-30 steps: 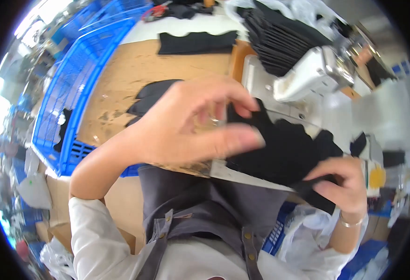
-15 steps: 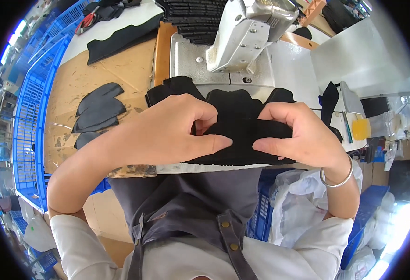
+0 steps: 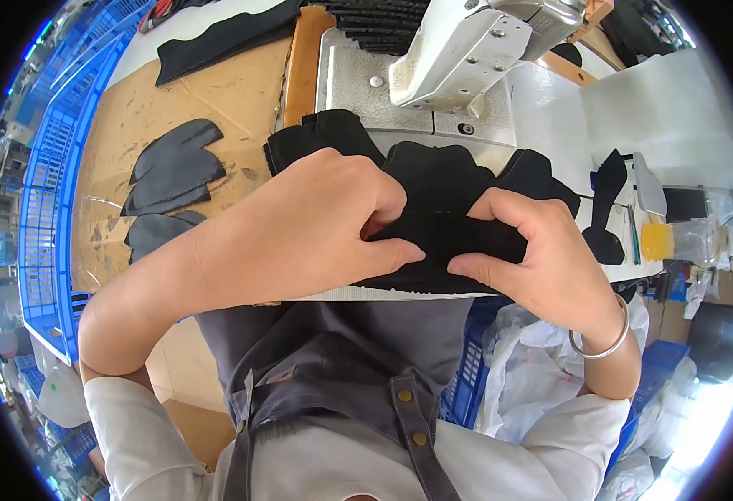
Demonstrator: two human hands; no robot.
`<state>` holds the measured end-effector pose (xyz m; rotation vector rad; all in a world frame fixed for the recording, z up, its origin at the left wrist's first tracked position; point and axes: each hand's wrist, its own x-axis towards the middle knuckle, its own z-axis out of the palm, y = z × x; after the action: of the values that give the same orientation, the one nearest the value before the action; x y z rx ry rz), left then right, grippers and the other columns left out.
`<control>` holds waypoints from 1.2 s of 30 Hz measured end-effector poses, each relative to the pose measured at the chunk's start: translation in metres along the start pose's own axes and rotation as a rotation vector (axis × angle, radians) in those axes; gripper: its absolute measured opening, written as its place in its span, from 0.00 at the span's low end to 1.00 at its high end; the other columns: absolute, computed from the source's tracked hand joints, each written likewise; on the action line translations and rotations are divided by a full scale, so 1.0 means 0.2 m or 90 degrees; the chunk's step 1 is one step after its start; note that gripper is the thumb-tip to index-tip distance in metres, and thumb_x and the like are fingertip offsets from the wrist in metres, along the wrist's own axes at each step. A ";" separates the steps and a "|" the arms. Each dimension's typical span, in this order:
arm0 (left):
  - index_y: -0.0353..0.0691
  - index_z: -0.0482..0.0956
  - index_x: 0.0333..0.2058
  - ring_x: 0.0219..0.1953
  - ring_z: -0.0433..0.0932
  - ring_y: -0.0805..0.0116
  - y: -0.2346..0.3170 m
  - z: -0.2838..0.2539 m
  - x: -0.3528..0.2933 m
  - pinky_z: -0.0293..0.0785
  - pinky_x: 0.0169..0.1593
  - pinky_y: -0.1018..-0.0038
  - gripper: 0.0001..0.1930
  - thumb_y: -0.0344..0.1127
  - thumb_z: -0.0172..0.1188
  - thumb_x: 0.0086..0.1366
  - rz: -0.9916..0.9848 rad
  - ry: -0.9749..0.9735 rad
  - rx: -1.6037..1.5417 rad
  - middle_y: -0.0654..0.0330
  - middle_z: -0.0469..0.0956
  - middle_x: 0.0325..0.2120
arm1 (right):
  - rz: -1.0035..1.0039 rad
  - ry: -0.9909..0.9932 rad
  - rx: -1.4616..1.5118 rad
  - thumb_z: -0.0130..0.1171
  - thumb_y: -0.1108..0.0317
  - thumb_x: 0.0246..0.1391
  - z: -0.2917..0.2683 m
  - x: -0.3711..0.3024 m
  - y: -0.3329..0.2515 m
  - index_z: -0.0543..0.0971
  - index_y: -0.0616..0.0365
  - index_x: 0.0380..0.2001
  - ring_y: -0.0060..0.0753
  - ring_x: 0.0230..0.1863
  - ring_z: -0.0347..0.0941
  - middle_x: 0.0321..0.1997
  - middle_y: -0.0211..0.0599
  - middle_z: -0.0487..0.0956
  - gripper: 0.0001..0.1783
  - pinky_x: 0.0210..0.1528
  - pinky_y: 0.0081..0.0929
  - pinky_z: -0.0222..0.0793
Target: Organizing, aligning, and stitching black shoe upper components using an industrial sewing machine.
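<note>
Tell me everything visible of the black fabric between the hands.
The black fabric looks matte and soft, with rounded lobes along its far edge and a ragged near edge. It lies at the front of the white table, near the machine. The left hand and right hand touch it from either side, fingers curled; the layer count is unclear.

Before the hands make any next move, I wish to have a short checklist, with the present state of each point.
1. Left hand at the black cloth: ok.
2. Right hand at the same cloth: ok.
3. Firm grip: cannot tell, partly hidden.
4. Cloth in one flat layer: not ok, layers overlap.
5. Bracelet clear of the cloth: ok.
6. Grey pieces lying on the cardboard: ok.
</note>
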<state>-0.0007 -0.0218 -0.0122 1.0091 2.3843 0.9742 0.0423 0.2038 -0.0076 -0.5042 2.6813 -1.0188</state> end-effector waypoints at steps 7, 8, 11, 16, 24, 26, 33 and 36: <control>0.32 0.61 0.15 0.15 0.53 0.59 0.01 0.01 -0.01 0.54 0.20 0.68 0.24 0.39 0.67 0.55 0.002 0.010 -0.001 0.55 0.59 0.09 | 0.007 0.007 0.024 0.70 0.69 0.38 0.00 0.00 0.00 0.73 0.65 0.28 0.38 0.22 0.66 0.22 0.43 0.73 0.17 0.29 0.25 0.64; 0.32 0.62 0.15 0.14 0.55 0.57 0.01 0.01 -0.01 0.55 0.20 0.68 0.23 0.39 0.67 0.55 -0.001 0.009 -0.003 0.54 0.60 0.09 | 0.011 0.003 0.017 0.70 0.69 0.37 0.00 0.00 0.00 0.73 0.65 0.28 0.38 0.22 0.66 0.22 0.43 0.73 0.17 0.29 0.25 0.64; 0.32 0.63 0.15 0.14 0.58 0.56 0.01 0.01 -0.01 0.56 0.20 0.67 0.23 0.39 0.67 0.55 -0.012 0.006 -0.003 0.53 0.62 0.09 | 0.010 -0.016 -0.002 0.69 0.67 0.40 -0.02 0.01 -0.01 0.74 0.67 0.31 0.45 0.26 0.70 0.26 0.47 0.76 0.18 0.30 0.28 0.66; 0.33 0.64 0.16 0.14 0.60 0.55 0.00 0.01 -0.02 0.57 0.20 0.67 0.22 0.38 0.67 0.55 -0.002 0.010 -0.002 0.54 0.63 0.10 | 0.009 -0.035 -0.019 0.68 0.65 0.42 -0.01 0.01 -0.01 0.75 0.68 0.35 0.54 0.30 0.75 0.31 0.52 0.79 0.20 0.32 0.32 0.69; 0.34 0.68 0.17 0.15 0.67 0.54 0.00 0.04 -0.04 0.61 0.21 0.67 0.19 0.39 0.67 0.54 0.003 0.053 0.148 0.54 0.66 0.10 | -0.022 0.003 -0.050 0.73 0.66 0.35 0.01 0.02 -0.02 0.72 0.65 0.28 0.48 0.23 0.66 0.22 0.46 0.72 0.21 0.29 0.27 0.64; 0.34 0.69 0.17 0.16 0.69 0.55 0.01 0.02 -0.06 0.62 0.21 0.68 0.19 0.39 0.67 0.55 -0.010 0.057 0.151 0.54 0.68 0.11 | -0.042 0.017 -0.073 0.73 0.65 0.34 0.03 0.02 -0.01 0.72 0.64 0.27 0.49 0.23 0.66 0.22 0.46 0.72 0.21 0.28 0.28 0.64; 0.34 0.71 0.19 0.15 0.70 0.60 -0.04 -0.04 -0.07 0.62 0.22 0.69 0.16 0.39 0.64 0.57 -0.042 0.000 0.039 0.57 0.71 0.11 | 0.072 -0.074 -0.090 0.72 0.64 0.35 -0.02 0.05 -0.08 0.73 0.66 0.30 0.56 0.25 0.71 0.24 0.52 0.74 0.22 0.28 0.35 0.65; 0.34 0.72 0.20 0.15 0.70 0.61 -0.07 -0.02 -0.08 0.63 0.22 0.70 0.15 0.38 0.64 0.58 0.015 0.032 0.046 0.57 0.71 0.11 | 0.029 -0.034 -0.080 0.72 0.65 0.34 0.00 0.04 -0.08 0.73 0.66 0.29 0.55 0.23 0.70 0.21 0.52 0.73 0.22 0.26 0.33 0.64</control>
<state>0.0010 -0.0421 -0.0174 1.0520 2.4696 0.9375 0.0381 0.1893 0.0013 -0.4832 2.7083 -0.8157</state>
